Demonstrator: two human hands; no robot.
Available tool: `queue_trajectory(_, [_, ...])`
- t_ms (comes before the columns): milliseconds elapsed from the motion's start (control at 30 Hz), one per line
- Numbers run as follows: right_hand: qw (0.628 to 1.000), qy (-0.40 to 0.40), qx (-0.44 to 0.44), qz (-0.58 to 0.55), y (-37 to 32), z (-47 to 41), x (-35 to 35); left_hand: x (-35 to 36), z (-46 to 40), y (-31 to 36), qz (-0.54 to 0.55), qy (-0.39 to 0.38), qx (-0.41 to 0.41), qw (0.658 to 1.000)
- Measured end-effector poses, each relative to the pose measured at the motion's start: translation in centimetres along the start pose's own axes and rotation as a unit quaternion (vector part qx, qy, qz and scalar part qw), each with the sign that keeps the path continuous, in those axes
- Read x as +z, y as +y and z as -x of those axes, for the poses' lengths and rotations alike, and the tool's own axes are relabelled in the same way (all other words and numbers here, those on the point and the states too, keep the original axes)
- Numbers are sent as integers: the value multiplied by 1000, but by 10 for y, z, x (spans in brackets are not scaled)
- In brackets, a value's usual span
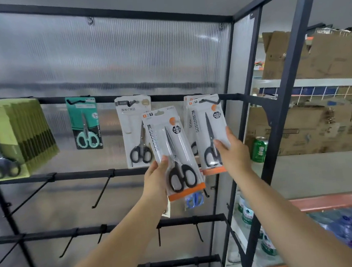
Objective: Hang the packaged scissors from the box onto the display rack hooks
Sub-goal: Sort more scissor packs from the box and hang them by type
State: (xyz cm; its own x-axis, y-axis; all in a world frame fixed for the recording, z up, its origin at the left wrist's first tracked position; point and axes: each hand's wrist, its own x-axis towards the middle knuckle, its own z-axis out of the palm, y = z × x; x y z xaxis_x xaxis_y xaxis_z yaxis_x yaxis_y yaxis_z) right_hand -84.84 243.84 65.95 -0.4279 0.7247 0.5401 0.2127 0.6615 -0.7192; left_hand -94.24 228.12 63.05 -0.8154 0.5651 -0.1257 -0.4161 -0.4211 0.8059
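The left hand [155,178] gripped a clear-fronted, orange-based pack of black-handled scissors [173,153] by its lower edge, not yet hung. The right hand [231,149] pinched a matching pack [210,130] at the black wire hook [210,102]. Several packs already hung on the black metal display rack [124,99]; lower hooks stood bare. The box was out of view. A teal scissors pack [85,122] hung well to the left.

Even, soft daylight comes through the ribbed translucent panel [103,60] behind the rack [251,96], leaving faint shadows and mild glare on the plastic packs [173,153], while wide-angle distortion bends the frame's edges and the boxes [325,58] at right look slightly soft.
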Motion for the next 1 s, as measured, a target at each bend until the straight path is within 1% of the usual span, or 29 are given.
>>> queue_trajectory(67, [993, -95, 29, 70, -8, -15, -1, 1, 2, 4, 5, -4, -1, 1000])
queue_trajectory(100, [985, -126, 32, 118, -11, -20, -2, 0, 3, 6, 8, 1, -3, 1000])
queue_trajectory(167, [973, -134, 8, 187, -18, -17, -5, -3, 3, 8, -3, -2, 12, 1000])
queue_trajectory(200, [976, -130, -10, 172, -22, -10, -7, -4, 4, 9, -12, -12, 24, 1000])
queue_trajectory(267, [985, -163, -21, 57, -25, 11, -7, -5, 4, 9, -24, -32, 41, 998])
queue_trajectory(300, [979, -203, -11, 0, -26, 23, -6, -5, 5, 8, -26, -41, 46, 998])
queue_trajectory(333, [969, -246, 3, -33, -27, 35, -5, -3, 7, 6, -31, -46, 46, 997])
queue_trajectory(367, [959, -276, 14, -58, -26, 46, -3, -1, 8, 4, -36, -44, 43, 997])
queue_trajectory(400, [954, -285, 19, -93, -24, 55, 0, 2, 10, 3, -35, -44, 37, 998])
queue_trajectory(433, [951, -272, 24, -144, -22, 62, 2, 6, 12, 0, -37, -52, 31, 997])
queue_trajectory(500, [941, -200, 32, -271, -18, 69, 2, 14, 16, -2, -66, -89, 35, 993])
queue_trajectory(567, [927, -123, 29, -353, -17, 70, -5, 21, 20, -3, -126, -140, 80, 979])
queue_trajectory(600, [926, -91, 22, -367, -16, 69, -9, 24, 21, -2, -191, -155, 122, 962])
queue_trajectory(633, [927, -58, 12, -369, -15, 69, -13, 26, 21, 0, -285, -157, 181, 928])
queue_trajectory(667, [932, -25, 2, -362, -13, 69, -16, 28, 19, 1, -388, -148, 247, 876])
queue_trajectory(700, [936, 9, -4, -351, -12, 70, -19, 30, 17, 3, -475, -133, 308, 813])
queue_trajectory(733, [940, 38, -3, -340, -8, 70, -22, 32, 16, 4, -533, -119, 355, 759])
queue_trajectory(767, [943, 56, 5, -328, -5, 70, -23, 34, 16, 5, -564, -112, 386, 721])
queue_trajectory(800, [947, 62, 13, -315, 0, 70, -24, 35, 16, 5, -586, -111, 405, 694])
queue_trajectory(867, [955, 59, 31, -288, 11, 72, -24, 35, 18, 1, -621, -119, 413, 656])
queue_trajectory(900, [959, 54, 41, -277, 16, 73, -23, 34, 18, -1, -634, -123, 406, 647])
queue_trajectory(1000, [963, 46, 50, -260, 22, 72, -22, 31, 14, -6, -654, -134, 379, 641])
